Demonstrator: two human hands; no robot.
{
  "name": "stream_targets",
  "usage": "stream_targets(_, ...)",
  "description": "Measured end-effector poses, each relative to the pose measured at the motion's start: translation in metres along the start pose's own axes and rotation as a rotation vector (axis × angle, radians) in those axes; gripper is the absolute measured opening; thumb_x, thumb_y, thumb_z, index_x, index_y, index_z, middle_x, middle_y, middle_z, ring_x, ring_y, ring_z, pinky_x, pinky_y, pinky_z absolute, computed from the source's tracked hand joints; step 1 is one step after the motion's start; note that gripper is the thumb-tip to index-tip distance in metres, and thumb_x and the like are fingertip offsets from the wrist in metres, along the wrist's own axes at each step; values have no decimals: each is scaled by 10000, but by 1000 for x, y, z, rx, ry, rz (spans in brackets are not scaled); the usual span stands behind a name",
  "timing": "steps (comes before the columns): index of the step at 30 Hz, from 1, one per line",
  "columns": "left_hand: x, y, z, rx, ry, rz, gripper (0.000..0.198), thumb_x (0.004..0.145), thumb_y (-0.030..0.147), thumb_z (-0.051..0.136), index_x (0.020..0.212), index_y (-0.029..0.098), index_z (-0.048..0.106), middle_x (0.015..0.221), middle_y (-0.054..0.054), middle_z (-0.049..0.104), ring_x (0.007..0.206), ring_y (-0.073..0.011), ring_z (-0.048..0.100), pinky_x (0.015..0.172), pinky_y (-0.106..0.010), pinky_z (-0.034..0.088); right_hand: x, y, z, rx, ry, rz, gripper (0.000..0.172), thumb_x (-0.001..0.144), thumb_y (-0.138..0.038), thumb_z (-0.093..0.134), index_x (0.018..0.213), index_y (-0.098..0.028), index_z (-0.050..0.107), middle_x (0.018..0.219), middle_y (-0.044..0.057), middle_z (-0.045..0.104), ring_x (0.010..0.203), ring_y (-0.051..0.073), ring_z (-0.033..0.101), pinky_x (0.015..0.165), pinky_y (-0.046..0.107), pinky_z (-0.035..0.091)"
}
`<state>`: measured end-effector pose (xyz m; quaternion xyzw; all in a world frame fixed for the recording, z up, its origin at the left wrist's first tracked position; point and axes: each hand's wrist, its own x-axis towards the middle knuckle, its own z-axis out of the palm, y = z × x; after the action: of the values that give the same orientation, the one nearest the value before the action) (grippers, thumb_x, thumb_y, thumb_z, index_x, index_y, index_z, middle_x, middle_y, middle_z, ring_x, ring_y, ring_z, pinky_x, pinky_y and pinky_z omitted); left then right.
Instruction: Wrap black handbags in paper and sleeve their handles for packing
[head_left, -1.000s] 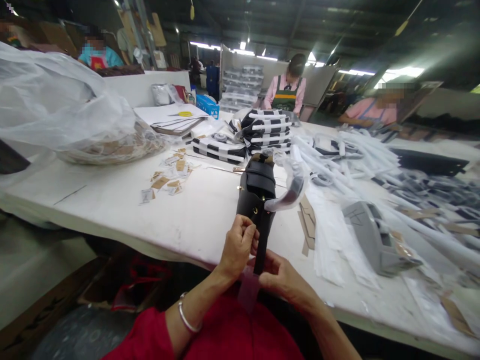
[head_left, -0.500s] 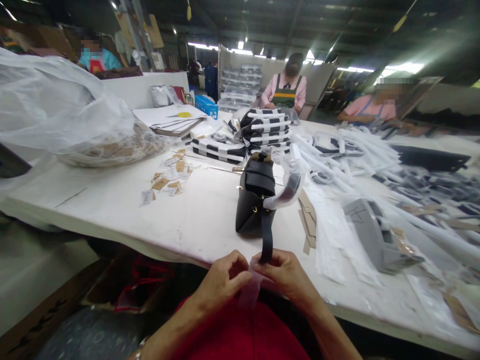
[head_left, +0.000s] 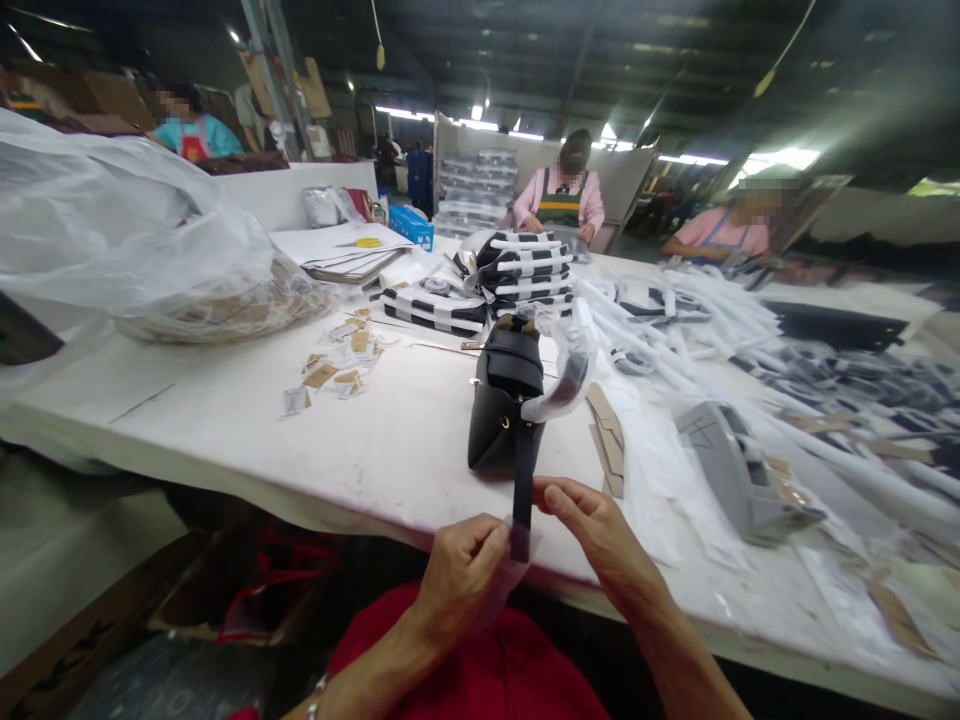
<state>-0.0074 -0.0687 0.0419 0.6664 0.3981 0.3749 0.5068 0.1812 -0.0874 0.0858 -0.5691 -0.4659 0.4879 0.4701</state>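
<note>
Lower centre, the left hand (head_left: 463, 562) is pinching translucent plastic film (head_left: 508, 577) around the flat black strap (head_left: 522, 490); the right hand (head_left: 596, 520) is hovering half-spread beside it; mid-frame, the smooth black handbag (head_left: 487, 437) is standing.

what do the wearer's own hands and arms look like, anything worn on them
The left hand and right hand are ungloved. A silvery bracelet circles the left forearm, partly cut off by the picture's edge. Red clothing shows below.
</note>
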Motion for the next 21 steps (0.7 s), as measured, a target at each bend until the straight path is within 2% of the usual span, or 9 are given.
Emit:
stream_targets(4, 14, 4, 9, -103, 120, 1, 385, 939, 452, 473, 718, 177, 628, 676, -4, 571, 668, -151, 507, 633, -239, 385, 1, 4, 0, 4, 109, -6, 499, 794, -619, 679, 1058, -201, 753, 1092, 112, 734, 1075, 300, 647, 1034, 466, 441)
stream_targets(9, 47, 12, 15, -200, 225, 6, 387, 932, 495, 480, 739, 174, 579, 677, 16, 514, 662, -138, 466, 619, -233, 374, -1, 10, -6, -14, 179, -9, 548, 777, -653, 670, 1058, -190, 751, 1099, 118, 733, 1074, 305, 650, 1022, 453, 450)
stream_targets(13, 80, 23, 5, -82, 269, 62, 396, 937, 480, 455, 674, 188, 496, 589, 46, 440, 572, -118, 409, 552, -229, 319, 2, 20, -11, -69, 160, -10, 576, 780, -658, 657, 1062, -164, 747, 1074, 127, 737, 1046, 305, 660, 973, 428, 477)
stream_targets(16, 98, 30, -7, 100, 357, 132, 384, 948, 449, 430, 663, 195, 468, 587, 47, 443, 564, -118, 410, 565, -240, 300, 8, 24, -10, -71, 116, -2, 578, 774, -657, 661, 1046, -155, 750, 1022, 131, 746, 971, 294, 681, 887, 405, 509)
stream_targets(19, 105, 32, -15, 222, 426, 163, 357, 964, 430, 382, 711, 202, 490, 624, 35, 487, 591, -132, 446, 597, -253, 307, 18, 17, -4, -26, 115, 6, 577, 748, -664, 682, 985, -145, 761, 949, 134, 753, 874, 275, 697, 785, 371, 528)
stream_targets(21, 105, 30, -17, 216, 434, 148, 360, 969, 443, 353, 732, 209, 491, 627, 31, 496, 590, -141, 462, 592, -257, 311, 25, 8, 4, 10, 126, 5, 573, 708, -672, 713, 902, -135, 769, 875, 132, 754, 791, 251, 697, 726, 343, 531)
